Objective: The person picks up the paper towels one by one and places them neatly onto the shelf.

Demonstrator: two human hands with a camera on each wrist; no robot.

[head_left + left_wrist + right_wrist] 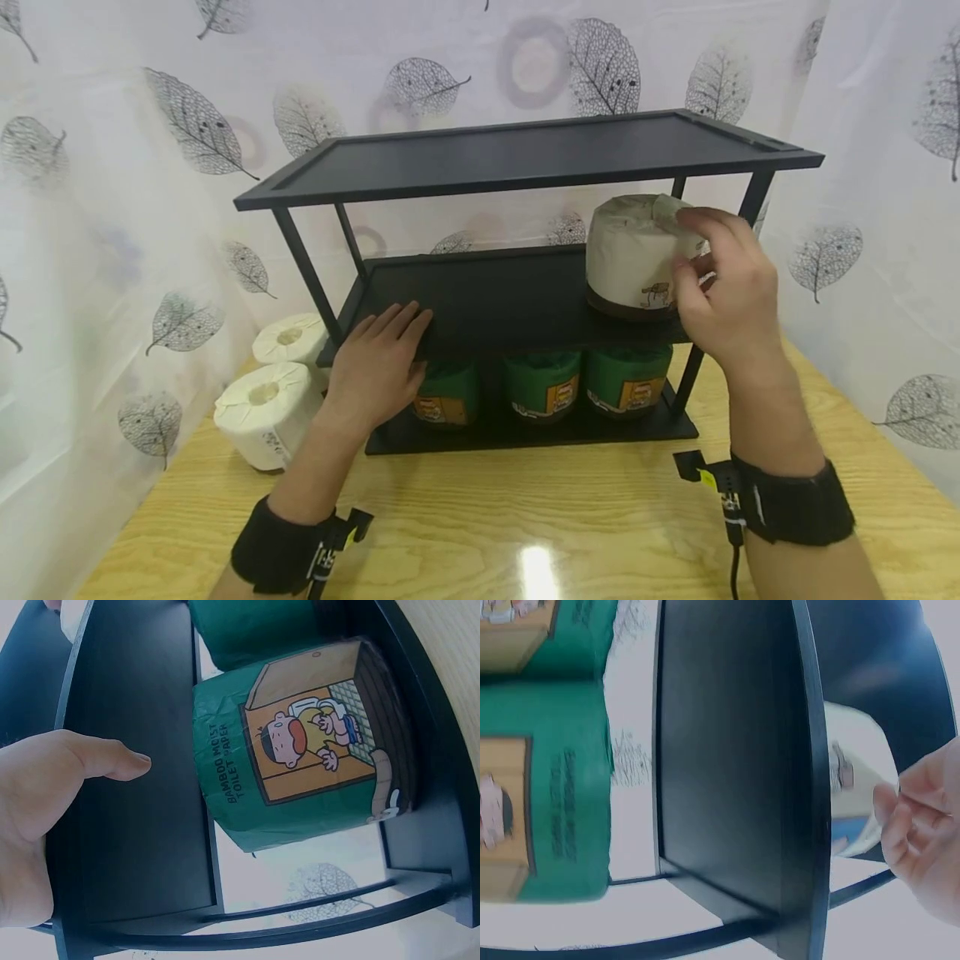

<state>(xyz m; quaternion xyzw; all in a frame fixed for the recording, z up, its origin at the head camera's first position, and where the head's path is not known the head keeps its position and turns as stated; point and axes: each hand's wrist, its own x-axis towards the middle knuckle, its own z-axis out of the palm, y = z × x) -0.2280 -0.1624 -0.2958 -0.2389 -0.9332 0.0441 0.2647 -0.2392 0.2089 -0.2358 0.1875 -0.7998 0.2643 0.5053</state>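
Observation:
A white-wrapped toilet roll point(626, 258) stands upright at the right end of the black rack's middle shelf point(487, 300). At its upper right side, my right hand point(727, 279) pinches the wrapper with bent fingers; the right wrist view shows the fingertips against the white roll point(855, 772). My left hand point(382, 358) rests on the left front of that shelf, fingers extended over its surface, the thumb point(120, 759) near the front edge. Below it, green-wrapped toilet rolls point(551, 387) stand in a row on the bottom shelf.
Left of the rack, two white-wrapped rolls point(266, 408) stand on the wooden table point(465, 525). The rack's top board point(517, 154) overhangs the middle shelf, with thin posts point(303, 267) at the corners. A leaf-patterned curtain point(480, 50) hangs behind.

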